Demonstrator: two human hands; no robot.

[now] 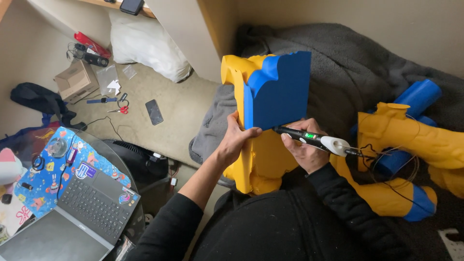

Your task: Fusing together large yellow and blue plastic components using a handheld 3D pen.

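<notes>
My left hand [237, 137] grips the lower left edge of a large blue and yellow moulded plastic piece [275, 92] held upright over my lap. In my right hand [305, 151] is a black and white pen-shaped tool [314, 139] with a small green light. Its tip points at the bottom edge of the blue panel. A thin wire runs from the tool's rear end to the right.
More yellow and blue moulded parts [411, 140] lie on a grey blanket [348, 63] to the right. A laptop [72, 217] sits on a round glass table at lower left. Scissors [118, 109], a phone [154, 111], a cardboard box [75, 79] and a white pillow [145, 43] lie on the carpet.
</notes>
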